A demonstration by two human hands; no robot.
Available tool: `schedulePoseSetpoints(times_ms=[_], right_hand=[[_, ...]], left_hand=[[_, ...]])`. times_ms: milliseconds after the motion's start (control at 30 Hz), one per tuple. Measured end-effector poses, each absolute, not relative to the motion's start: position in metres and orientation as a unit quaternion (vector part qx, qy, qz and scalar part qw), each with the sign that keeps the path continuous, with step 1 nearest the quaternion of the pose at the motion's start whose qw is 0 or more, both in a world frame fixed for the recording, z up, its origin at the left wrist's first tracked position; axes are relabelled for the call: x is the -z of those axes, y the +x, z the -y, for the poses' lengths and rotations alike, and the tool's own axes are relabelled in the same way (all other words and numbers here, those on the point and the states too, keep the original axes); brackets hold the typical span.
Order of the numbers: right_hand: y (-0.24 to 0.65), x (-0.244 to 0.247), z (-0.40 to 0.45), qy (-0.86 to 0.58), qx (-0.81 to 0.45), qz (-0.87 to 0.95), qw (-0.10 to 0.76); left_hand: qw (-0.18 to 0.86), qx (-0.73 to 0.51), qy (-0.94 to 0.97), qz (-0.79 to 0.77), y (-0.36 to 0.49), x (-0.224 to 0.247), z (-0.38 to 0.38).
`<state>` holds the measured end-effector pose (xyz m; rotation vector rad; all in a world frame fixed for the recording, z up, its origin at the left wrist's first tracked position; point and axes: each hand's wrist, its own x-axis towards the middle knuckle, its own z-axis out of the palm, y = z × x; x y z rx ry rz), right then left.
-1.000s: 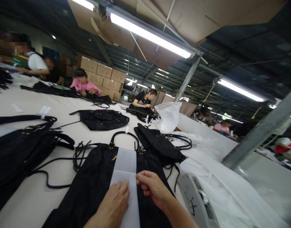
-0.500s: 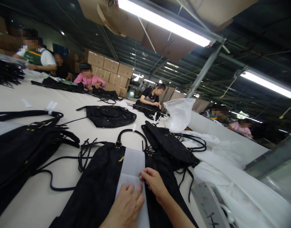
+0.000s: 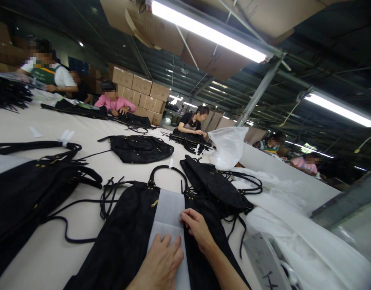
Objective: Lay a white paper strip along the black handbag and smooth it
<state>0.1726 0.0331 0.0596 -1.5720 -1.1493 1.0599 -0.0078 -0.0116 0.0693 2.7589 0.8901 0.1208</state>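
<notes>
right grip (image 3: 185,219) pinched at white strip's edge (image 3: 170,207)

Black bag (image 3: 121,237), gold zipper pull, handle upright at far end, lying flat; pale strip (image 3: 168,207) lengthwise on top.

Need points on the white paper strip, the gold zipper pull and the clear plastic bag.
White paper strip (image 3: 170,204): head view, upper part above the crease.
Gold zipper pull (image 3: 154,204): head view, middle of the tab.
Clear plastic bag (image 3: 227,147): head view, crumpled middle.
</notes>
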Motion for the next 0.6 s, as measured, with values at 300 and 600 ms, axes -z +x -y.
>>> schedulePoseSetpoints(times_ms=[300,600], right_hand=[[0.174,-0.071,-0.015,-0.579,-0.592,0.350,0.437],[0.169,-0.059,-0.021,-0.628,-0.508,0.416,0.418]], left_hand=[[0.133,-0.024,0.945,-0.297,-0.011,-0.087,0.013],[0.121,-0.027,0.945,-0.302,-0.009,-0.076,0.013]])
